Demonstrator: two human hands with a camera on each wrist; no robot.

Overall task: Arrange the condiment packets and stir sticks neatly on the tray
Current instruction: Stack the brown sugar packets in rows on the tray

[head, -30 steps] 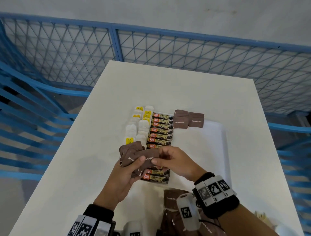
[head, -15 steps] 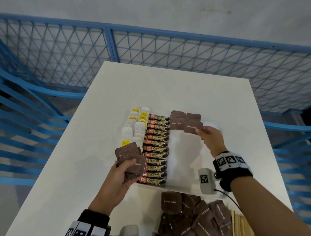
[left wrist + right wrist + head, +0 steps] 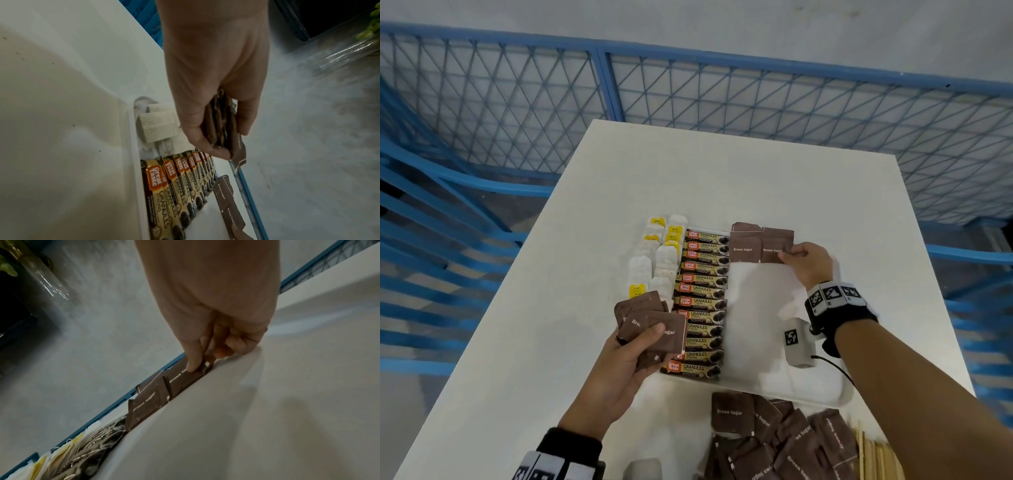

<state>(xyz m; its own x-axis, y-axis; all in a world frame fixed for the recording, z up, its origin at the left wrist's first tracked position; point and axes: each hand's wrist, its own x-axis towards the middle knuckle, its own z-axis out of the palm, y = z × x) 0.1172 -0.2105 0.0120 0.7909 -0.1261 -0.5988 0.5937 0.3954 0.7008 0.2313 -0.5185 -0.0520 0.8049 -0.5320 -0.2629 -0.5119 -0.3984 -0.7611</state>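
A white tray [image 3: 767,335] lies on the white table. It carries a row of tea bags [image 3: 654,260], a column of coffee granule sticks [image 3: 702,301] and brown sugar packets [image 3: 746,245] at its far end. My right hand [image 3: 796,255] pinches the rightmost brown sugar packet [image 3: 774,248] there, thumb on top [image 3: 192,365]. My left hand [image 3: 640,346] grips a fanned stack of brown sugar packets [image 3: 654,325] above the tray's near left corner, also seen edge-on as the stack [image 3: 221,128] in the left wrist view.
A loose heap of brown sugar packets [image 3: 774,442] lies on the table in front of the tray. Wooden stir sticks [image 3: 873,455] lie at its right. Blue mesh railing [image 3: 688,96] surrounds the table on the far side and both flanks.
My right hand left the stack in my left hand with one packet, carried it to the tray's far end, and now sets it down beside the packets there. The left hand stayed.
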